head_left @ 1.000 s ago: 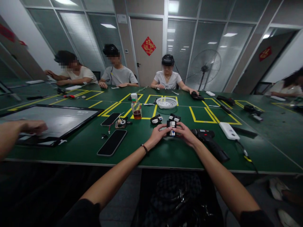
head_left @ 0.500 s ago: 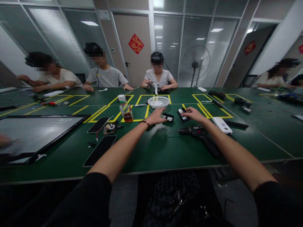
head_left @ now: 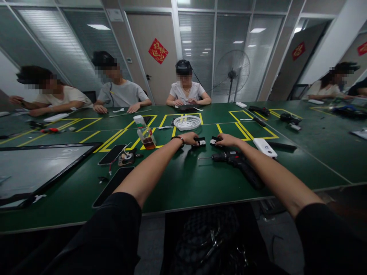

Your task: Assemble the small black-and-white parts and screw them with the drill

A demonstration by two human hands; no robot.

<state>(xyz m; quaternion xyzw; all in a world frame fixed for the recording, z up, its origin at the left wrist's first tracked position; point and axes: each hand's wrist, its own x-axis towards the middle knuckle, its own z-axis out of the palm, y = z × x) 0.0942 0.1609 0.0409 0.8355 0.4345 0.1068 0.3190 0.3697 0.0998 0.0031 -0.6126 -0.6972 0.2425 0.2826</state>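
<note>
My left hand (head_left: 189, 138) is closed on the left end of a small black box (head_left: 201, 141) with something white in it. Facing it across a narrow gap, a second small black box (head_left: 213, 141), also with white on it, sits in the fingers of my right hand (head_left: 228, 139). Both boxes are at or just above the green tabletop; I cannot tell whether they touch it. Just below my right hand lies a black cordless drill (head_left: 233, 158), its thin bit pointing left.
Beyond my hands stands a white plastic basket (head_left: 187, 123). To the left are a bottle with amber liquid (head_left: 146, 138), two phone-like slabs (head_left: 112, 154) and a large framed panel (head_left: 51, 168). A white device (head_left: 264, 147) lies right. Several people sit across the green table (head_left: 177, 194).
My left hand has closed on its box, having been open beside it. My right hand has brought the other box slightly left and turned it. The view has shifted a little.
</note>
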